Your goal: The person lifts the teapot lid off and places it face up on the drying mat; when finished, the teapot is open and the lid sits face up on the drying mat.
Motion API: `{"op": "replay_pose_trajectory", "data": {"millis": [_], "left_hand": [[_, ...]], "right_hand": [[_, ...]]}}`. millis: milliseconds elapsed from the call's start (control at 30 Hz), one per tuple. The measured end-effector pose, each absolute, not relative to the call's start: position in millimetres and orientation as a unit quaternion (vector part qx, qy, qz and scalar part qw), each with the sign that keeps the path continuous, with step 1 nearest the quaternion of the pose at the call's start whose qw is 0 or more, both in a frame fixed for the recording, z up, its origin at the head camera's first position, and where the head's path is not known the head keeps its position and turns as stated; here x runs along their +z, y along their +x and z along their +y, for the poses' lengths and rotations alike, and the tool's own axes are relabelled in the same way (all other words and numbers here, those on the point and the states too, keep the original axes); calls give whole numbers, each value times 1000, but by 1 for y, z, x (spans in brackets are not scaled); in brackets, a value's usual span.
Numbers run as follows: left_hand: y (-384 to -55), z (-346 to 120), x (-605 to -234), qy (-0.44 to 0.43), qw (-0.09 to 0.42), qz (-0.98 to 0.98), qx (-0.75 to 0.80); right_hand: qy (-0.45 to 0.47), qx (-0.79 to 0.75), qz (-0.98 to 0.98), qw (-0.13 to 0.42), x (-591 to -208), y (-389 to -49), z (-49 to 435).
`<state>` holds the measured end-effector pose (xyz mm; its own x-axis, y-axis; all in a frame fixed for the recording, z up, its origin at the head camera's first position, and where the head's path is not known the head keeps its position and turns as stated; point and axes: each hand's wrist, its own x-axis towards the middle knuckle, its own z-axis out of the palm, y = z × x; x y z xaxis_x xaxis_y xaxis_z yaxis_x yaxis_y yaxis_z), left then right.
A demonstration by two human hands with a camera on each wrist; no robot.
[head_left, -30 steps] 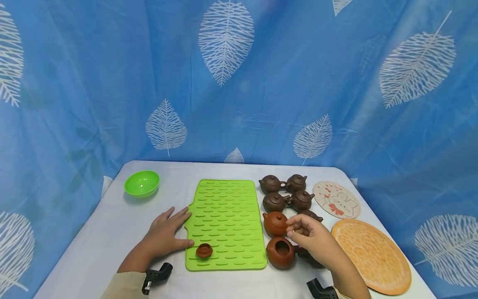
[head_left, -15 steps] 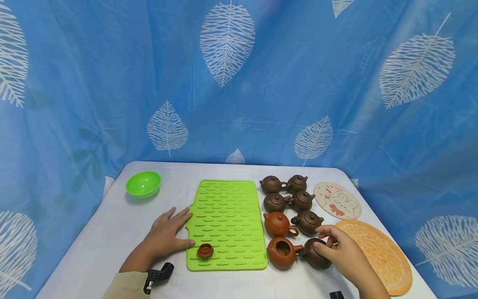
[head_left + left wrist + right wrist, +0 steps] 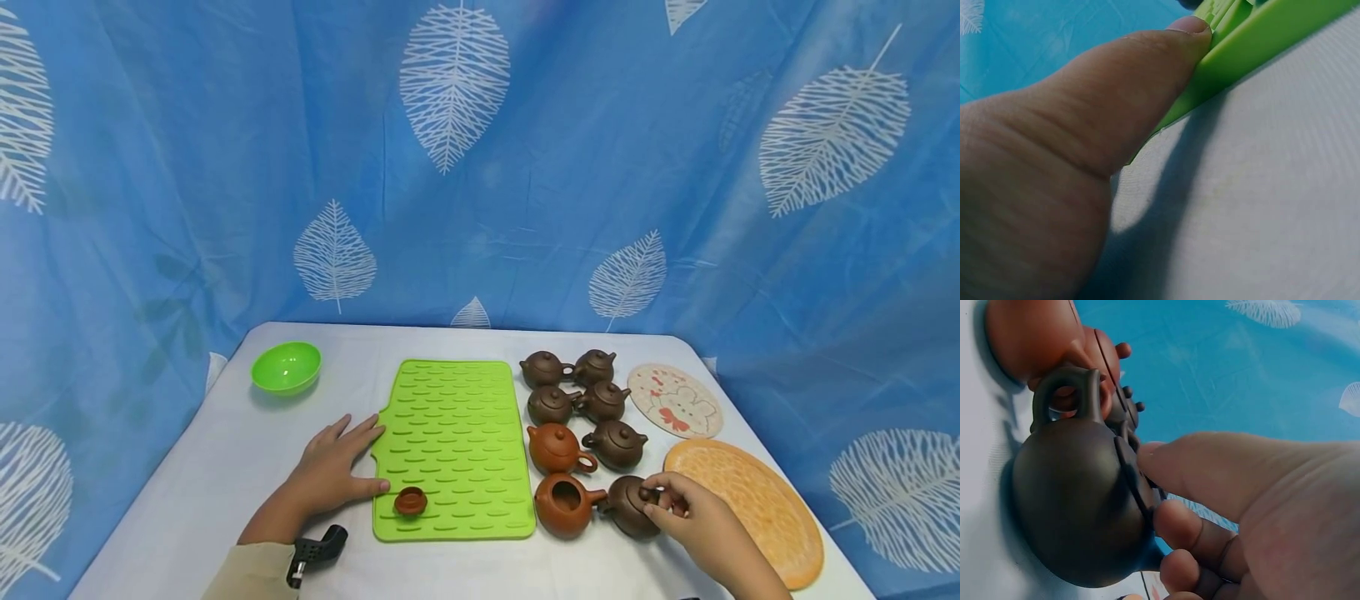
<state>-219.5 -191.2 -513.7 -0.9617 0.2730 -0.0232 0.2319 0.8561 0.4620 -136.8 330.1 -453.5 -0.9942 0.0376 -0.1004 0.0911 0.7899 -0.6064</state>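
Dark brown clay is filling the right hand's reach: a squat, rounded, lidded teapot [image 3: 626, 515] is standing at the near right end of the teapot rows, on a white-clothed table [image 3: 180, 500]. The right hand [image 3: 697, 517] is closing its thumb and forefinger about the small knob [image 3: 646, 493] of that pot's lid with hardly any gap, though the right wrist view is hiding the knob, so how firmly they are pressing cannot be told. Just left of it, a reddish-brown clay teapot without its lid [image 3: 558, 518] is showing its round opening; a lidded reddish-brown clay teapot [image 3: 553, 446] is sitting behind that one. Five other dark brown clay teapots [image 3: 617, 447] are standing beyond. The left hand [image 3: 333, 471] is lying with fingers spread wide, gripping nothing, its thumb resting on the left edge of a flat lime-green ridged mat [image 3: 461, 450]. On that mat, near the thumb, a small round reddish-brown clay lid [image 3: 410, 502] is lying.
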Motion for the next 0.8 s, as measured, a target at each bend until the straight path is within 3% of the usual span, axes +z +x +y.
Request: {"op": "replay_pose_trajectory", "data": {"millis": [800], "left_hand": [[-220, -190, -512, 119, 53, 964, 233]], "right_hand": [[47, -262, 963, 39, -452, -145, 325]]}}
